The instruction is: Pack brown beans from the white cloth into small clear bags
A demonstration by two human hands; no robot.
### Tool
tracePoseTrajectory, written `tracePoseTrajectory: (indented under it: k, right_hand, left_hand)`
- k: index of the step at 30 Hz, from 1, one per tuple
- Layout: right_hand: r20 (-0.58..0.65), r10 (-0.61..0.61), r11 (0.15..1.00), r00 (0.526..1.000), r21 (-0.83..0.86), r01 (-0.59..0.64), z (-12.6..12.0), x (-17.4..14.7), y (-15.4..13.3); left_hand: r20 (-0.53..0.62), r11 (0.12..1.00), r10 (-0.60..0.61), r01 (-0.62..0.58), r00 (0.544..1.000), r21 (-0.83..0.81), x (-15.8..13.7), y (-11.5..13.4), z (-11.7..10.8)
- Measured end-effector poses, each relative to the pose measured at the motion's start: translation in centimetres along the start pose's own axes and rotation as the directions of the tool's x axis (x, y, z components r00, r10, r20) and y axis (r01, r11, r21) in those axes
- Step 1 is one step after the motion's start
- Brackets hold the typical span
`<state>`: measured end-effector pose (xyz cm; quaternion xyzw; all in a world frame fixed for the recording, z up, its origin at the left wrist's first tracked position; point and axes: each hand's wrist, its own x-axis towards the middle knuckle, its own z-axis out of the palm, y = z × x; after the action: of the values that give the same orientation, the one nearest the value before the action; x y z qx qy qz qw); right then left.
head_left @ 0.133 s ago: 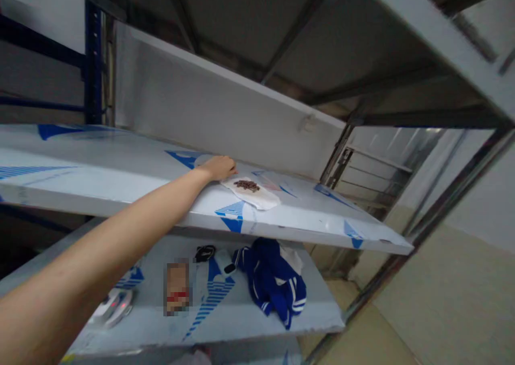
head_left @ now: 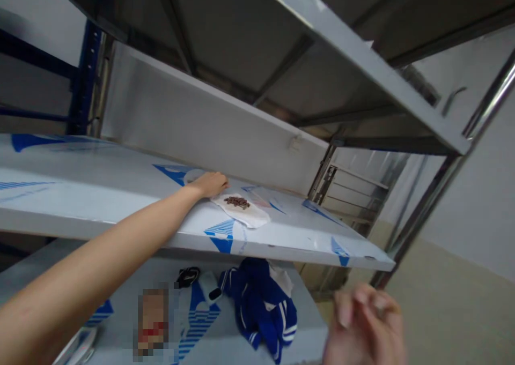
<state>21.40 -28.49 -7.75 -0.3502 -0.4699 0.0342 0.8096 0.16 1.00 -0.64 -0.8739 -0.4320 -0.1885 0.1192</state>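
Observation:
On the upper shelf, my left hand (head_left: pixel 213 184) rests with its fingers curled down at the far left corner of a white paper sheet (head_left: pixel 257 218). Whether those fingers grip the paper is hidden. A small heap of dark brown pieces (head_left: pixel 237 202) lies on the sheet, just right of the hand; they are too small to name. My right hand (head_left: pixel 366 327) is raised at the lower right, in front of the shelf and apart from it. Its fingers are bent in towards the thumb and blurred, and anything between them cannot be made out.
The film-covered upper shelf (head_left: pixel 120 193) has a raised front edge. Below it, a blue and white garment (head_left: pixel 261 306), a black strap-like item (head_left: pixel 188 276) and a pixelated object (head_left: pixel 153 322) lie on the lower shelf. Another shelf (head_left: pixel 225 38) hangs overhead; metal posts (head_left: pixel 418 209) stand at the right.
My right hand has come into view at the lower right. The view has shifted, so the shelves sit lower and further left. My left hand stays by the paper.

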Motion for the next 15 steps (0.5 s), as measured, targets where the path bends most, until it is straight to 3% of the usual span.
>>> tracePoseTrajectory:
  k: [3,6,8,10,12,14,15]
  right_hand:
    - [0.212,0.129,0.989,0.969,0.044,-0.142,6.8,4.8,3.2]
    - [0.467,0.156,0.979,0.870,-0.193,-0.072,12.9,9.8,7.7]
    - [0.593,0.288,0.920,0.752,-0.390,-0.045,16.1,12.5,10.6]
    - [0.608,0.438,0.833,0.662,-0.551,-0.044,18.4,14.4,12.9]
    - [0.658,0.501,0.818,0.562,-0.572,-0.058,20.0,15.3,14.7]
    - [0.779,0.489,0.863,0.394,-0.497,-0.089,20.7,15.6,16.1]
    - [0.821,0.456,0.887,0.345,-0.451,-0.098,20.9,15.7,16.7]
  left_hand:
    - [-0.052,0.965,-0.021,0.006,0.998,-0.262,0.6,-0.1,0.6]
    - [-0.065,0.788,-0.061,0.008,0.996,-0.615,0.8,0.2,0.7]
    - [-0.079,0.662,-0.094,0.003,0.992,-0.750,0.7,0.3,0.5]
    - [-0.106,0.608,-0.122,-0.010,0.987,-0.794,0.5,0.5,0.4]
    - [-0.128,0.615,-0.144,-0.012,0.981,-0.788,0.4,0.5,0.4]
    - [-0.145,0.678,-0.147,-0.007,0.978,-0.735,0.5,0.4,0.6]
    - [-0.157,0.720,-0.142,-0.007,0.977,-0.694,0.6,0.4,0.8]
